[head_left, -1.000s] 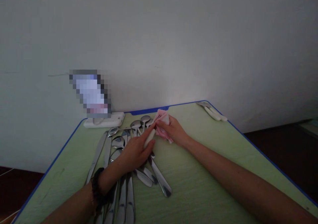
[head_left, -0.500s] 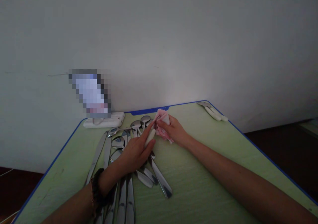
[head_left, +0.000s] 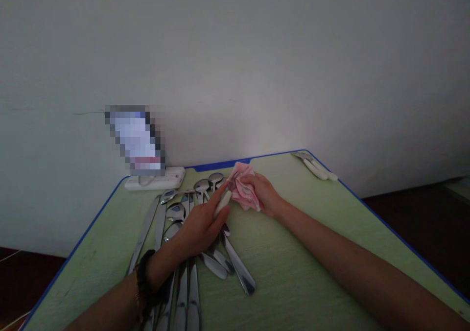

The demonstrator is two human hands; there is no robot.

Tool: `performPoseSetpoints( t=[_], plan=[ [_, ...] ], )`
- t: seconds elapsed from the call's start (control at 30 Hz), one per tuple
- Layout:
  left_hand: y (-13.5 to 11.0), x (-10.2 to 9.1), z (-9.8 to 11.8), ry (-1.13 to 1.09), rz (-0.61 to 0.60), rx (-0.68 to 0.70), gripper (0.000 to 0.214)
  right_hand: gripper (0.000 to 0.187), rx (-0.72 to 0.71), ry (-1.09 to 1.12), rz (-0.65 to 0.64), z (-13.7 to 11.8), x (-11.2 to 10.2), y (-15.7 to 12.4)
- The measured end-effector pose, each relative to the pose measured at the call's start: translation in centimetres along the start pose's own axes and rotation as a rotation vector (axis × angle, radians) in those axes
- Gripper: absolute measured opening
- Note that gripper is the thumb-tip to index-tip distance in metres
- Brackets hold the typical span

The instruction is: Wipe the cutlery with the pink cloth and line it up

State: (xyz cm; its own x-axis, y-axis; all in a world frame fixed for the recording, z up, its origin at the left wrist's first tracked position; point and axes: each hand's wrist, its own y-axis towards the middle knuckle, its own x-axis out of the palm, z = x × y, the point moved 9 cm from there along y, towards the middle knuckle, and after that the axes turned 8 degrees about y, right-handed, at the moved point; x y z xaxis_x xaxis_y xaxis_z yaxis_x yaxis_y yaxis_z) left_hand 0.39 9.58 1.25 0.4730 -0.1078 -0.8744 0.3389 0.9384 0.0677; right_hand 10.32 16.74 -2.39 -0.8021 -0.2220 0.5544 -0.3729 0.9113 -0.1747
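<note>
My left hand [head_left: 201, 225] is closed round the pale handle of a white-handled piece of cutlery [head_left: 223, 203]. Its metal end runs into a crumpled pink cloth [head_left: 245, 194], so I cannot tell whether it is a spoon, fork or knife. My right hand [head_left: 263, 193] pinches that cloth around the metal end, thumb on top. Under and beside my left hand lie several metal spoons [head_left: 176, 211] and table knives [head_left: 145, 230], heaped with handles pointing towards me. Part of the heap is hidden by my left hand and forearm.
A phone with a blurred screen [head_left: 135, 140] leans on a white stand [head_left: 156, 179] at the back left. Two white-handled pieces of cutlery [head_left: 317, 168] lie at the far right corner of the green, blue-edged table [head_left: 293, 252]. A wall [head_left: 257, 76] rises behind.
My right hand and the pink cloth have shifted slightly right, and the cloth's folds sit differently. My left hand keeps its hold on the pale handle.
</note>
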Motion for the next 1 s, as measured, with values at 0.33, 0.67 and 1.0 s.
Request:
performPoseSetpoints(
  t=[0.33,0.67,1.0],
  plan=[
    [0.0,0.0,0.0,-0.046,0.000,0.013,0.056,0.015,0.033,0.010,-0.094,0.1,1.1,-0.4],
    [0.0,-0.2,0.3,-0.088,-0.025,0.001,0.054,0.022,-0.120,-0.213,-0.070,-0.9,0.6,-0.3],
    [0.5,-1.1,1.0,-0.036,-0.046,0.021,0.051,0.030,-0.189,-0.204,-0.015,-1.6,0.1,-0.1]
  ],
)
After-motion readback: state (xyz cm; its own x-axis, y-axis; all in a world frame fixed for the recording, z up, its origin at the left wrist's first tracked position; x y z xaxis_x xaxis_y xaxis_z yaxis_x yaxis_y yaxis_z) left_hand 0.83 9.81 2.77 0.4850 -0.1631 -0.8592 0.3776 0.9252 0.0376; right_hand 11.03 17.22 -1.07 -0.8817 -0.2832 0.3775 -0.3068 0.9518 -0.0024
